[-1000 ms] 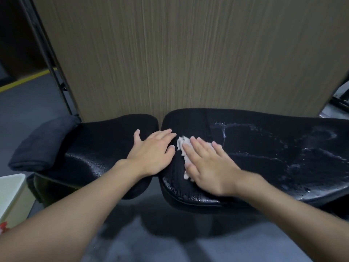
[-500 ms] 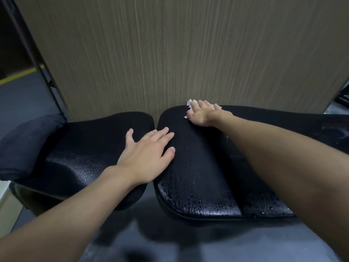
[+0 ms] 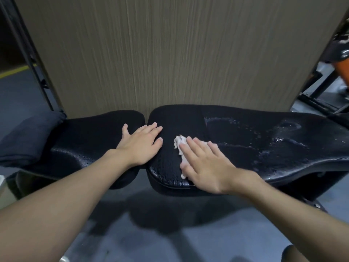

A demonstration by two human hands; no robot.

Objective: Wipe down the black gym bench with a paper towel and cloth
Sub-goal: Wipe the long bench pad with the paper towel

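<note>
Bench (image 3: 245,140), one (paper towel (image 3: 178,144), one)

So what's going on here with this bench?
A person is wiping a black gym bench. The right hand presses a crumpled white paper towel flat on the long pad, near its left end. The left hand rests flat on the seat pad, fingertips reaching the long pad. Wet streaks to the right of the towel look not yet wiped. A dark cloth lies untouched at the far left.
</note>
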